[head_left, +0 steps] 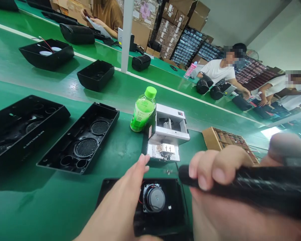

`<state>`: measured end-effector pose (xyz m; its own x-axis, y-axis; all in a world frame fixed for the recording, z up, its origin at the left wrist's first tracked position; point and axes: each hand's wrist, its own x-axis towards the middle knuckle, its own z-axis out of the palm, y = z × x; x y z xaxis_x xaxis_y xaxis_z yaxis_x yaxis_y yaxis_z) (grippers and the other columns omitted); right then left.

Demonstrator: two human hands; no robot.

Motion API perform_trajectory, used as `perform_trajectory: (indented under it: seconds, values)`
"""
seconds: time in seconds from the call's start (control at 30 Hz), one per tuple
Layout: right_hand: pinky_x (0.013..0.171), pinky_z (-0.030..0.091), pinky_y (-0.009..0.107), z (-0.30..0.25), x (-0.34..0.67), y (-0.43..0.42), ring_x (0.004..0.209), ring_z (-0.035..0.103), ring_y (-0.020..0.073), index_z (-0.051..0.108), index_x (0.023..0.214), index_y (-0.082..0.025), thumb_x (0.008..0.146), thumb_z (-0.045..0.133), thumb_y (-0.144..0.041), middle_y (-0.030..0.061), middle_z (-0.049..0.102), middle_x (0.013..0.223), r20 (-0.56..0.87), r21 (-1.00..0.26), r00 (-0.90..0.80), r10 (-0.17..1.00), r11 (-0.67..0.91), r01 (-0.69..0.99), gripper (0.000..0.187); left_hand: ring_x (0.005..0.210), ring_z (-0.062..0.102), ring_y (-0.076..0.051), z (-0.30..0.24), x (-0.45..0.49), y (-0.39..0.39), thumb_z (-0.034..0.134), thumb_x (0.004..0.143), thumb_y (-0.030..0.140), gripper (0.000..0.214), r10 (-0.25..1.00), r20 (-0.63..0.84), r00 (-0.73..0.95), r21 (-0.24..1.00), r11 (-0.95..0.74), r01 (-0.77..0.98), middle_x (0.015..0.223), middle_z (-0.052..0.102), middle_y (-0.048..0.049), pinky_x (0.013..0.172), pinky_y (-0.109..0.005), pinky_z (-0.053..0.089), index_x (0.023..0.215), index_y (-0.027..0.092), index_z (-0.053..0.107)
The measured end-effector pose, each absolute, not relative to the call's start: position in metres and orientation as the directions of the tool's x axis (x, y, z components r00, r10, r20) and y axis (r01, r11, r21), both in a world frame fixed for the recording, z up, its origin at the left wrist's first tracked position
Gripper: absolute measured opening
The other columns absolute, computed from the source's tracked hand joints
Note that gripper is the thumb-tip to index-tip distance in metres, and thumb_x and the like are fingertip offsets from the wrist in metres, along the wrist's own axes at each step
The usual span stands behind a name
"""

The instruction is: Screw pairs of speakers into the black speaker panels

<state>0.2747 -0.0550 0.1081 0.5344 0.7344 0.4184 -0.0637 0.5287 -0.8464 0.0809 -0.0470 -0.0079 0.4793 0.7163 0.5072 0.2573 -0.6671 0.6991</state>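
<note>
My right hand (pixel 215 180) is closed around a black electric screwdriver (pixel 261 185) held level at the right, its tip pointing left. A small blurred metal piece (pixel 168 172) shows at that tip; I cannot tell whether it is a bit or a screw. My left hand (pixel 126 197) reaches over the left part of a black speaker box (pixel 163 227), fingers stretched out and nothing visible in them. Inside that box sits a round speaker driver (pixel 157 198) with red wires. Behind both hands stands a white screw feeder (pixel 169 134) with screws at its front.
A green-capped bottle (pixel 142 110) stands against the feeder. Two black speaker shells (pixel 86 140) (pixel 22 124) lie at the left. A cardboard box (pixel 210 139) is at the right. More housings (pixel 96 75) sit on the green line beyond a white post (pixel 127 36), where co-workers sit.
</note>
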Motion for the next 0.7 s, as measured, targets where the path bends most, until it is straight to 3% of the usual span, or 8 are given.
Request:
perform_trajectory:
  seconds: [0.1,0.17,0.3,0.43,0.57,0.7]
  values:
    - [0.047,0.052,0.035,0.097,0.280,-0.028,0.040,0.055,0.0185,0.075,0.111,-0.031,0.091,0.073,-0.078,-0.0057,0.068,0.058,0.554,-0.773,0.556,0.620,0.630,0.068,0.051,0.129,0.076,-0.032,-0.004,0.060,-0.046,0.075,0.102,0.044,0.076,0.687,0.496,0.532,0.583,-0.717,0.382,0.151,0.073,-0.0110,0.108,-0.041,0.065,0.170,0.031,0.045]
    - [0.044,0.050,0.034,0.082,0.288,-0.014,0.040,0.056,0.0186,0.074,0.117,-0.028,0.088,0.069,-0.086,-0.0045,0.070,0.060,0.623,-0.741,0.473,0.624,0.665,0.098,0.065,0.131,0.073,-0.028,-0.005,0.047,-0.047,0.070,0.105,0.036,0.058,0.699,0.480,0.531,0.556,-0.710,0.432,0.150,0.073,-0.0068,0.113,-0.038,0.060,0.161,0.031,0.056]
    - [0.042,0.052,0.032,0.059,0.299,0.003,0.041,0.058,0.0178,0.072,0.117,-0.028,0.084,0.070,-0.090,-0.0050,0.072,0.064,0.616,-0.767,0.342,0.710,0.640,0.054,0.070,0.140,0.064,-0.032,-0.020,0.028,-0.051,0.070,0.106,0.048,0.054,0.745,0.434,0.507,0.552,-0.665,0.503,0.157,0.066,-0.0070,0.118,-0.044,0.053,0.157,0.033,0.059]
    - [0.028,0.044,0.030,0.059,0.297,0.011,0.030,0.050,0.0173,0.065,0.127,-0.022,0.098,0.046,-0.089,-0.0060,0.067,0.057,0.702,-0.700,0.347,0.622,0.693,0.173,0.076,0.141,0.061,-0.031,-0.033,0.020,-0.053,0.067,0.107,0.053,0.047,0.776,0.399,0.489,0.582,-0.627,0.519,0.158,0.065,-0.0039,0.119,-0.043,0.052,0.151,0.036,0.064]
    - [0.029,0.044,0.028,0.062,0.294,0.008,0.031,0.048,0.0167,0.061,0.132,-0.024,0.097,0.043,-0.091,-0.0084,0.063,0.055,0.620,-0.772,0.440,0.650,0.607,0.190,0.077,0.140,0.062,-0.029,-0.033,0.018,-0.052,0.069,0.105,0.043,0.041,0.796,0.377,0.474,0.614,-0.598,0.515,0.155,0.067,-0.0016,0.115,-0.041,0.055,0.146,0.038,0.067]
    - [0.030,0.044,0.029,0.061,0.296,-0.008,0.031,0.048,0.0177,0.062,0.132,-0.029,0.092,0.047,-0.095,-0.0081,0.065,0.056,0.511,-0.838,0.430,0.744,0.542,0.058,0.079,0.142,0.061,-0.031,-0.033,0.016,-0.052,0.072,0.102,0.042,0.045,0.796,0.375,0.476,0.624,-0.596,0.505,0.156,0.066,-0.0031,0.118,-0.044,0.055,0.147,0.038,0.066]
